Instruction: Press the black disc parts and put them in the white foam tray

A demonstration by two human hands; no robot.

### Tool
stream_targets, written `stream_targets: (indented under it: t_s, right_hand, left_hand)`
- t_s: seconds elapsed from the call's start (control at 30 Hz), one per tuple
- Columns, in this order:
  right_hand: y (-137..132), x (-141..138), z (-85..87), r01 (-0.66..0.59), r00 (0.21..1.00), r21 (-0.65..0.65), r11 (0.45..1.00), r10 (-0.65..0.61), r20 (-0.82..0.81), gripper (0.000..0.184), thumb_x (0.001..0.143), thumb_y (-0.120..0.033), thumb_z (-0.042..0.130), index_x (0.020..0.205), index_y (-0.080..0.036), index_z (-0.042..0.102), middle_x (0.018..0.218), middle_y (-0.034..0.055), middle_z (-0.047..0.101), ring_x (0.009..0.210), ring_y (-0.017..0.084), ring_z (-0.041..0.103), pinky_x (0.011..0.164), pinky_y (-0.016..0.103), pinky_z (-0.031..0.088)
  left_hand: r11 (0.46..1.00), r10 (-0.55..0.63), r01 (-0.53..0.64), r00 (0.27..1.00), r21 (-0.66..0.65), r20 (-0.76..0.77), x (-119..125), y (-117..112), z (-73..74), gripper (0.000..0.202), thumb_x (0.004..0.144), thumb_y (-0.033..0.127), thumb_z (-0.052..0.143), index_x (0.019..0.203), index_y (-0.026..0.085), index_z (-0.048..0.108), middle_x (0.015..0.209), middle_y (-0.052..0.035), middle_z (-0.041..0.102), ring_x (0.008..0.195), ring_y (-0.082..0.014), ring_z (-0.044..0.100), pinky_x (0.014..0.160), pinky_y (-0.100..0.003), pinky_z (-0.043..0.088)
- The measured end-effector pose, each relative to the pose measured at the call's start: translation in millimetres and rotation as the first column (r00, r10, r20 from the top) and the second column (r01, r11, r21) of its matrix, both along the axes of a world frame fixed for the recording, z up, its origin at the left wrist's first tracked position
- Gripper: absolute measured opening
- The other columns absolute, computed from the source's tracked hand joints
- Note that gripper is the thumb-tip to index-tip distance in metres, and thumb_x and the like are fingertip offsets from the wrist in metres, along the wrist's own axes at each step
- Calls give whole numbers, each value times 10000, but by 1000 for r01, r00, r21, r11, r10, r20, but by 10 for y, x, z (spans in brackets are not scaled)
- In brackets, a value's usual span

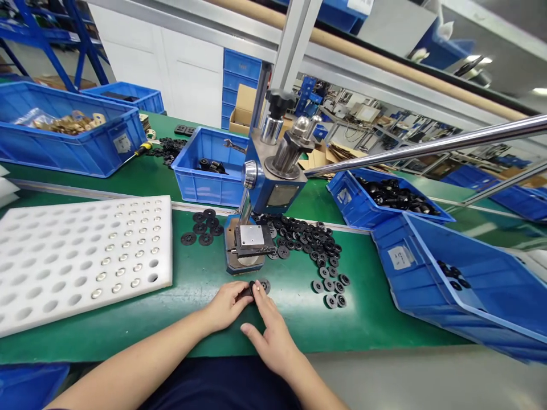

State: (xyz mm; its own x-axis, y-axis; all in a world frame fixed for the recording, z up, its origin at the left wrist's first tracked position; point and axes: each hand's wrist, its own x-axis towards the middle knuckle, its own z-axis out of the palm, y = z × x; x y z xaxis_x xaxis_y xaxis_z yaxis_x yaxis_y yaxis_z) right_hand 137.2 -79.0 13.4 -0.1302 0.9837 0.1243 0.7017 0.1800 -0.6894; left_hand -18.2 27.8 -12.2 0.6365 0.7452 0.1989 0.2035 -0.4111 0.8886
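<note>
Just in front of the press, my left hand (pixel 229 306) pinches a small black disc (pixel 251 286) on its edge between thumb and fingers. My right hand (pixel 273 341) reaches in from the right, fingers stretched out and thumb spread away; its fingertips meet the disc. A tiny pale spot shows at those fingertips, too small to name. Another black disc (pixel 266 285) lies flat on the table right behind them. The hand press (pixel 277 165) stands beyond both hands, with a flat metal block (pixel 251 235) on its base.
A white foam tray (pixel 164 267) with round silver parts in several holes lies at left. Black discs (pixel 203 228) lie left of the press, with a larger pile (pixel 314 242) at right. Blue bins (pixel 209 191) line the back and right (pixel 410 273). The press's long lever (pixel 427 145) extends right.
</note>
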Motion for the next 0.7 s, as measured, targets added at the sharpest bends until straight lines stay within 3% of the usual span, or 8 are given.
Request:
stream_targets:
  t_s: [0.1,0.2,0.33,0.43,0.53,0.7]
  right_hand:
    - [40,82,21,3,999,110,994,-7,34,649,962,-405,510,1552,-284,266,1543,99,392,1429,246,389,1128,471,426]
    - [281,340,-2,156,978,292,944,-189,86,527,970,-344,453,1493,-301,401,1499,90,459,1394,248,433,1087,484,457]
    - [821,863,-85,374,835,377,847,-484,261,511,914,-187,379,1406,-212,513,1480,161,464,1374,325,428,1004,615,443]
    - [1075,1153,-142,335,774,384,860,-484,408,496,844,-124,409,1300,-167,598,1468,206,461,1360,367,437,945,609,458]
    - [1043,1258,-210,267,744,450,852,-479,466,384,890,-181,415,1200,-173,641,1402,201,528,1315,359,483,916,568,474]
    - [570,1187,-387,243,783,499,832,-473,405,282,963,-370,452,978,-180,659,1060,145,697,1020,294,624,800,465,509]
  left_hand:
    - [998,10,-8,1000,-57,30,2,19,-3,178,909,292,550,913,155,663,822,-51,670,760,-177,586,722,-276,460]
    - [982,25,-11,997,-189,74,2,58,6,179,899,287,548,923,143,652,791,-33,642,727,-160,552,703,-268,446]
    - [923,44,32,981,-383,189,15,108,15,206,875,326,573,940,141,632,767,-17,613,691,-140,532,675,-257,452]
    - [886,83,50,960,-460,266,35,126,2,272,809,379,671,936,140,636,850,-44,649,768,-157,570,722,-275,476]
    - [865,73,77,958,-496,277,42,121,11,286,746,359,732,905,135,650,855,-47,655,792,-165,584,738,-281,478]
    - [900,100,29,957,-434,271,0,73,152,178,777,302,697,845,138,684,831,-46,645,791,-157,580,723,-271,481]
